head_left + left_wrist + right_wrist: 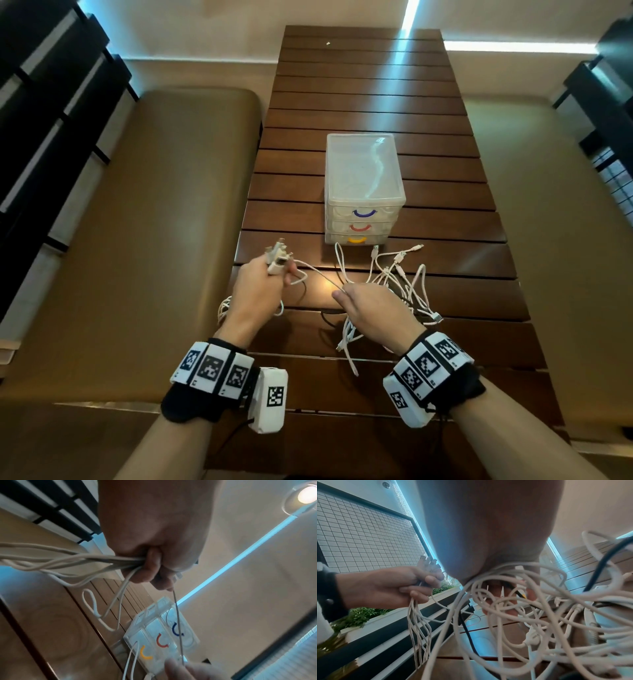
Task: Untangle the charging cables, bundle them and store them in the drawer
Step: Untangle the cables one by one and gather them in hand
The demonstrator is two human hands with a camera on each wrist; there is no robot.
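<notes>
Both wrists wear marker bands. His left hand point(258, 284) grips gathered plug ends; his right hand point(370, 308) pinches one strand of the cable tangle point(404, 284) beneath it. Beyond both hands, the drawer unit point(363, 192) sits closed on the surface point(359, 89).

A dark slatted wooden table point(359, 102) carries a clear three-drawer box point(363, 188); just in front of the box lies a tangle of white cables point(404, 284).
</notes>
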